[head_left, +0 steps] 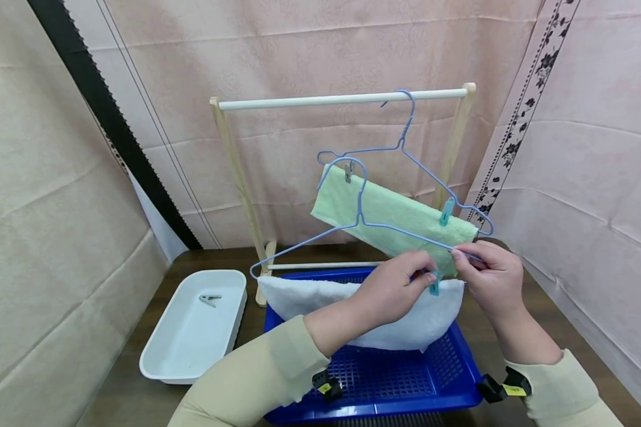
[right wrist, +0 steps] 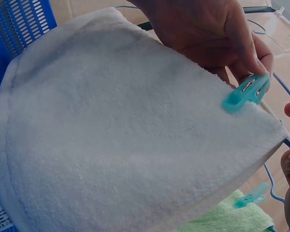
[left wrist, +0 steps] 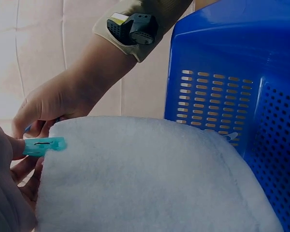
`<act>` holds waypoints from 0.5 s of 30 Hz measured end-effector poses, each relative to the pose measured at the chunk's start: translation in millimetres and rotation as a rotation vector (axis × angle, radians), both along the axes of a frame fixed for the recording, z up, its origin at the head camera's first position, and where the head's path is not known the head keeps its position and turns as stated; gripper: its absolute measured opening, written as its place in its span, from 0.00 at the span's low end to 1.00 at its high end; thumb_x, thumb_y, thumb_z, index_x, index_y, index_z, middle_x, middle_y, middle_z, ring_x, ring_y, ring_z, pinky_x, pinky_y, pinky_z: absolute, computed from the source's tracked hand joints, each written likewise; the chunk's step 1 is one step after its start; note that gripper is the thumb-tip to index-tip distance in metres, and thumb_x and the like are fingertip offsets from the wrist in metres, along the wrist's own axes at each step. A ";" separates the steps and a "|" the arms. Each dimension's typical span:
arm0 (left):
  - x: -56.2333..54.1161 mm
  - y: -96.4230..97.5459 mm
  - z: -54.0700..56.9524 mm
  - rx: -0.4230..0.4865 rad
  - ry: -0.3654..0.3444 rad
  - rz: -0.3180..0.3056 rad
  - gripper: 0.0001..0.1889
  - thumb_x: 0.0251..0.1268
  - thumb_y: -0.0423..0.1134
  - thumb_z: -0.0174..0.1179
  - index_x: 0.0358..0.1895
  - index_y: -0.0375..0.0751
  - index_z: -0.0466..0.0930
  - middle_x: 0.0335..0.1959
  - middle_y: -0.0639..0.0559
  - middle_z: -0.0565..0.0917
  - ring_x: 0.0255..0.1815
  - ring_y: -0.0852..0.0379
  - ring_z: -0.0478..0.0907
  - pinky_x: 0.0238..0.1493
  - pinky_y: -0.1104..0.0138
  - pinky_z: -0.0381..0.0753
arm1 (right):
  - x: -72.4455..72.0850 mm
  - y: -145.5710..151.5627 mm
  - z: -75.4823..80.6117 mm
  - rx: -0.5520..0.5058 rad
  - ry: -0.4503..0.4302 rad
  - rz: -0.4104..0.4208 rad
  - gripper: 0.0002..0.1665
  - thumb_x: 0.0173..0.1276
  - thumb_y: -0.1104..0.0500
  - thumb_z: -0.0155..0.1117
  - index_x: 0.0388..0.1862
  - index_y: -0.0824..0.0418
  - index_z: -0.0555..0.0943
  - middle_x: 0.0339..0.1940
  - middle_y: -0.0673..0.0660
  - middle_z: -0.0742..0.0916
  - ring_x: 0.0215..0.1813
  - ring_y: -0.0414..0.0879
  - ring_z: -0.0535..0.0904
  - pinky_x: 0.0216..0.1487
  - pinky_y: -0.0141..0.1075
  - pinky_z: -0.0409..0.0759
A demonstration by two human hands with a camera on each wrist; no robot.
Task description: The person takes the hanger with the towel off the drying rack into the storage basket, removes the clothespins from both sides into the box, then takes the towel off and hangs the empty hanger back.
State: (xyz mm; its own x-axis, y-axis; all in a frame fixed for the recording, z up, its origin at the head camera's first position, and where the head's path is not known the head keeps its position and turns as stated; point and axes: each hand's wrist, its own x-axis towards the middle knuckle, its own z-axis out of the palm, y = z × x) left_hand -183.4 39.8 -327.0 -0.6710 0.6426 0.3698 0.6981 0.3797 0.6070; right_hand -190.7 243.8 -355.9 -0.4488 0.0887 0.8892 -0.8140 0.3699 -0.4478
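A white towel (head_left: 406, 332) hangs folded over the lower bar of a blue hanger (head_left: 360, 204), which is held in front of the rack. My left hand (head_left: 390, 290) pinches a teal clothespin (right wrist: 246, 94) that sits over the towel's top edge, near its right end. My right hand (head_left: 491, 279) grips the right end of that hanger between thumb and fingers. Behind it, a second blue hanger (head_left: 432, 176) hooks over the rack's rail. A green towel (head_left: 384, 210) hangs from it by a grey clothespin (head_left: 348, 172) and a teal clothespin (head_left: 447, 212).
A blue perforated basket (head_left: 374, 409) stands below the white towel. To the left is a white tray (head_left: 171, 338) with one grey clothespin (head_left: 210, 299) in it. The wooden rack (head_left: 310, 102) stands at the back of the dark table (head_left: 117, 391), with pale cloth walls around.
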 end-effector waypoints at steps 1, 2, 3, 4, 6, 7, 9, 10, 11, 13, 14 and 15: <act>0.2 -0.4 -0.5 0.009 0.000 -0.001 0.05 0.79 0.43 0.49 0.43 0.55 0.75 0.39 0.64 0.74 0.35 0.66 0.71 0.33 0.75 0.73 | 0.0 0.0 0.2 -0.001 0.001 0.001 0.06 0.49 0.83 0.64 0.26 0.79 0.83 0.16 0.47 0.73 0.19 0.33 0.61 0.21 0.24 0.61; 0.5 -0.8 -0.9 0.019 0.000 -0.002 0.05 0.79 0.43 0.49 0.43 0.55 0.75 0.40 0.64 0.74 0.35 0.66 0.71 0.33 0.75 0.73 | 0.1 0.1 0.3 -0.001 0.001 0.002 0.06 0.49 0.83 0.64 0.26 0.79 0.83 0.16 0.47 0.73 0.19 0.33 0.61 0.21 0.24 0.61; 0.6 -1.2 -1.3 0.028 0.001 -0.002 0.05 0.79 0.43 0.49 0.43 0.54 0.75 0.40 0.64 0.74 0.35 0.66 0.71 0.34 0.75 0.73 | 0.1 0.2 0.4 -0.001 0.002 0.004 0.06 0.49 0.83 0.64 0.26 0.79 0.83 0.17 0.47 0.73 0.19 0.33 0.61 0.21 0.24 0.61; 0.7 -1.7 -1.8 0.038 -0.001 -0.003 0.05 0.79 0.43 0.49 0.43 0.54 0.75 0.40 0.64 0.74 0.35 0.66 0.72 0.34 0.75 0.73 | 0.1 0.3 0.5 -0.001 0.003 0.005 0.06 0.49 0.83 0.64 0.26 0.79 0.83 0.17 0.47 0.73 0.19 0.33 0.61 0.20 0.24 0.61; 0.9 -2.4 -3.1 0.058 -0.008 -0.004 0.05 0.79 0.43 0.49 0.44 0.54 0.75 0.41 0.64 0.74 0.36 0.66 0.72 0.34 0.75 0.73 | 0.2 0.4 0.6 0.002 0.004 0.010 0.06 0.49 0.83 0.64 0.26 0.79 0.83 0.17 0.47 0.73 0.19 0.33 0.61 0.20 0.24 0.61; 0.9 -2.6 -3.8 0.067 -0.011 -0.004 0.05 0.79 0.43 0.49 0.44 0.54 0.75 0.41 0.64 0.74 0.36 0.66 0.72 0.34 0.75 0.73 | 0.2 0.5 0.6 0.002 0.006 0.013 0.06 0.49 0.83 0.64 0.26 0.80 0.83 0.17 0.47 0.73 0.19 0.33 0.61 0.20 0.24 0.60; 0.5 -3.1 -5.3 0.083 -0.019 -0.003 0.05 0.79 0.43 0.49 0.44 0.53 0.75 0.40 0.63 0.74 0.36 0.65 0.71 0.34 0.74 0.73 | 0.1 0.5 0.9 0.004 0.008 0.019 0.05 0.49 0.83 0.64 0.26 0.80 0.83 0.16 0.47 0.72 0.19 0.33 0.61 0.20 0.24 0.60; 0.3 -3.4 -6.1 0.091 -0.025 -0.002 0.05 0.79 0.43 0.49 0.45 0.53 0.75 0.40 0.63 0.74 0.35 0.65 0.71 0.34 0.74 0.73 | 0.1 0.5 1.0 0.005 0.010 0.019 0.05 0.49 0.83 0.64 0.26 0.80 0.83 0.16 0.47 0.72 0.19 0.34 0.61 0.20 0.24 0.60; 0.1 -3.5 -6.8 0.098 -0.030 -0.003 0.05 0.79 0.42 0.49 0.45 0.53 0.75 0.40 0.63 0.74 0.35 0.65 0.71 0.34 0.74 0.73 | 0.0 0.5 1.1 0.007 0.012 0.019 0.04 0.50 0.82 0.64 0.26 0.80 0.83 0.16 0.48 0.72 0.19 0.34 0.61 0.20 0.24 0.60; -0.4 -3.8 -7.7 0.115 -0.045 -0.009 0.05 0.79 0.42 0.49 0.45 0.52 0.75 0.39 0.63 0.74 0.34 0.64 0.71 0.34 0.74 0.73 | -0.2 0.6 1.3 0.009 0.016 0.019 0.04 0.50 0.81 0.64 0.26 0.79 0.83 0.16 0.48 0.71 0.19 0.34 0.61 0.21 0.24 0.60; -0.7 -3.9 -8.0 0.126 -0.056 -0.012 0.05 0.79 0.42 0.49 0.45 0.52 0.75 0.39 0.62 0.74 0.34 0.64 0.71 0.34 0.74 0.73 | -0.3 0.7 1.3 0.011 0.018 0.017 0.03 0.51 0.81 0.64 0.26 0.79 0.83 0.16 0.48 0.71 0.20 0.34 0.61 0.21 0.24 0.60; -1.0 -4.0 -8.2 0.139 -0.067 -0.016 0.05 0.79 0.42 0.49 0.45 0.51 0.75 0.38 0.62 0.75 0.34 0.64 0.71 0.34 0.74 0.73 | -0.4 0.8 1.4 0.013 0.019 0.015 0.03 0.51 0.80 0.65 0.26 0.79 0.83 0.16 0.48 0.71 0.20 0.34 0.61 0.21 0.24 0.60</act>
State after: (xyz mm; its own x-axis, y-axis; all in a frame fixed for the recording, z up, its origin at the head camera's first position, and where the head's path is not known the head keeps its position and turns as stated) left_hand -184.4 35.8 -335.2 -0.6875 0.5991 0.4104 0.6593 0.2780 0.6986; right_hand -191.0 244.6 -354.5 -0.4334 0.0702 0.8984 -0.8277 0.3632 -0.4277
